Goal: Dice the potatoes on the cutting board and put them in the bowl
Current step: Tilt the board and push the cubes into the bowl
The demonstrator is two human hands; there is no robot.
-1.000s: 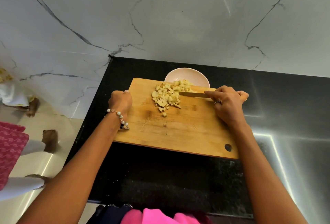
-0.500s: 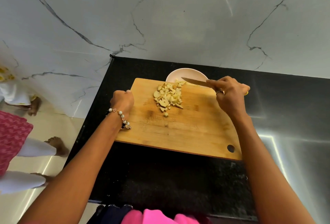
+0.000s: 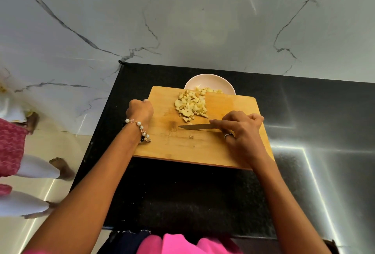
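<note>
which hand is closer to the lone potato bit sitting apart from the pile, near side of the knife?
Right. The right hand grips the knife just right of the stray potato bit. The left hand grips the cutting board at its left edge, farther off.

Black counter (image 3: 203, 193), marble wall (image 3: 182, 20)

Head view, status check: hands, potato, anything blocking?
Left hand grips cutting board edge; right hand holds knife. Diced potato mostly on board, some in bowl. Path clear.
</note>
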